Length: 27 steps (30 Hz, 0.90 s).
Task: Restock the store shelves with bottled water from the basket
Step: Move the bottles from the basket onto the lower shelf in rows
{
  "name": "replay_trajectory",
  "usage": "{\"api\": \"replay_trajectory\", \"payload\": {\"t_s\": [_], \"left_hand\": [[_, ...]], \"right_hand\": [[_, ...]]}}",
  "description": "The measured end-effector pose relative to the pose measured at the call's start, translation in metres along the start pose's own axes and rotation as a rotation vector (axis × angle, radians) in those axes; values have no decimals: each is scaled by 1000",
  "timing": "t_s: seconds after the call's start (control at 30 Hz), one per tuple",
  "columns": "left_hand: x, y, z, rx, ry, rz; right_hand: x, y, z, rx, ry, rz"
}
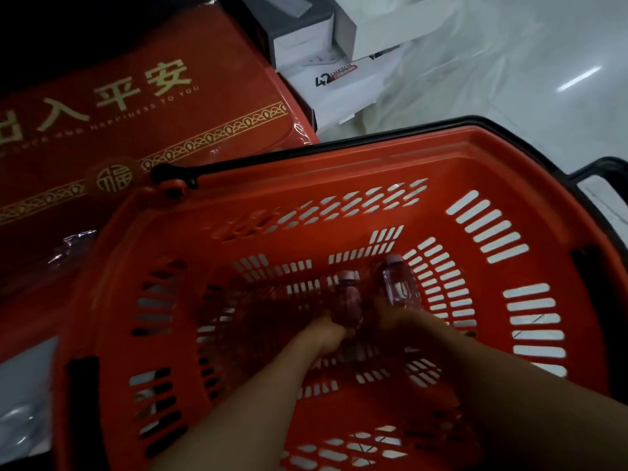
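A red slotted plastic basket point(489, 171) with a black handle fills the view from above. Both my arms reach down to its bottom. My left hand point(323, 334) is closed around the lower end of a small clear bottle with a pink cap point(348, 297). My right hand point(399, 321) grips the base of a second small pink-capped bottle point(401, 283) just to the right of the first. Both bottles lie near the basket floor with their caps pointing away from me. My fingers are mostly hidden under the bottles.
A large red gift box with gold lettering point(136, 107) lies against the basket's left side. White and grey cartons point(333, 45) are stacked behind it. Crumpled clear plastic sheeting point(458, 69) and a glossy pale floor point(577, 79) lie to the upper right.
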State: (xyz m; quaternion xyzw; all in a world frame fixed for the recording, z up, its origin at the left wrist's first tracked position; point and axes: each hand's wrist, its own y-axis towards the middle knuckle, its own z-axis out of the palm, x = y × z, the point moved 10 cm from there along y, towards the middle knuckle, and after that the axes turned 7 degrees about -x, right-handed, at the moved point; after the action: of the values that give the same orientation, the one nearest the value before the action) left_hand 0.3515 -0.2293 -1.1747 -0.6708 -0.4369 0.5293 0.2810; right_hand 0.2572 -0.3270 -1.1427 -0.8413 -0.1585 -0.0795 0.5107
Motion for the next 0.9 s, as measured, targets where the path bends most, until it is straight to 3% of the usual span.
{"api": "replay_trajectory", "payload": {"t_s": [0.07, 0.1, 0.13, 0.2, 0.23, 0.27, 0.37, 0.53, 0.7, 0.8, 0.9], "left_hand": [[14, 5, -2, -41, -75, -30], [19, 4, -4, -54, -131, -51], [22, 5, -4, -63, -170, -69], [21, 4, -6, -72, -179, -85], [19, 4, -5, -75, -168, -89], [20, 8, -4, -85, -159, -98], [14, 3, -2, -93, -155, -121], [10, 8, 4, -60, -165, -143], [16, 8, 8, -39, -241, -183], [22, 11, 8, -16, -330, -219], [25, 8, 9, 25, -374, -264]], "right_hand": [[21, -8, 15, 142, 59, -83], [32, -9, 12, 108, 73, -138], [34, -4, -4, -30, 74, -149], [21, -8, -58, -481, 116, -53], [8, -14, -77, -637, 130, 32], [-6, -17, -83, -687, 103, 90], [-31, -16, -72, -557, 135, 140], [-42, -13, -88, -667, 183, 177], [-30, 9, -3, -42, 329, 112], [-27, 15, -3, -70, 182, 92], [-32, 19, -1, -61, 214, 98]]}}
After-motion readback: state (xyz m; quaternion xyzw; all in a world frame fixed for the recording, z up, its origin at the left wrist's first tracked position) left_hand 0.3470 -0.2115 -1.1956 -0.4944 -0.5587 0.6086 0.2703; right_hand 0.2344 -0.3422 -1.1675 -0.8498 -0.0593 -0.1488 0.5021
